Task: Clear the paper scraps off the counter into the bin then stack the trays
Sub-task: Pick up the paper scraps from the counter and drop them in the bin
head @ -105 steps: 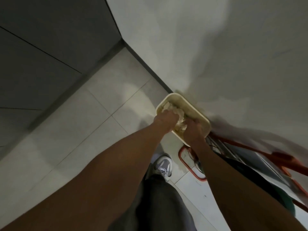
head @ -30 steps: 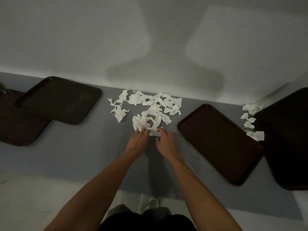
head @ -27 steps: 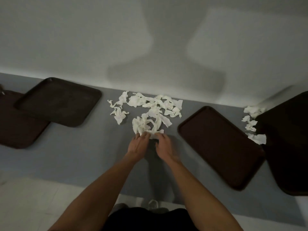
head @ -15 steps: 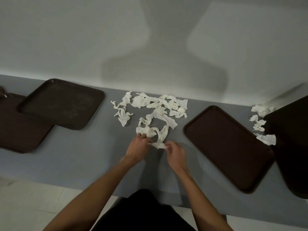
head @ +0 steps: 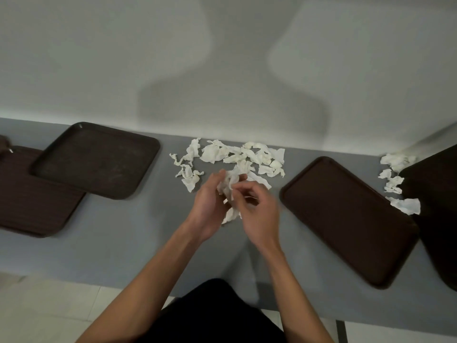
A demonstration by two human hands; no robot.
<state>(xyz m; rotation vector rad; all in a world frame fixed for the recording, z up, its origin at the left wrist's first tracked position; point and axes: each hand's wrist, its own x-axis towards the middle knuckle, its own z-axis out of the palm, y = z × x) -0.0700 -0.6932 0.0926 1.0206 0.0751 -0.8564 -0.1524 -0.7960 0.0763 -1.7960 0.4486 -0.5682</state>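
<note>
White paper scraps (head: 243,157) lie scattered on the grey counter (head: 128,226) near the wall. My left hand (head: 210,206) holds a bunch of scraps (head: 228,186) lifted off the counter. My right hand (head: 257,211) pinches the same bunch from the right. A second small group of scraps (head: 397,181) lies at the far right. Two dark brown trays overlap at the left: one (head: 96,159) on top, one (head: 27,201) beneath. Another tray (head: 346,216) lies right of centre, and a further dark tray (head: 437,209) sits at the right edge.
A pale wall (head: 222,58) rises directly behind the counter. The counter's front edge runs along the bottom, with light floor tiles (head: 49,310) below it. The bin is out of view.
Earlier both hands were at the bin on the floor. Since a second ago they gathered scraps at the counter's middle and lifted a bunch off the surface.
</note>
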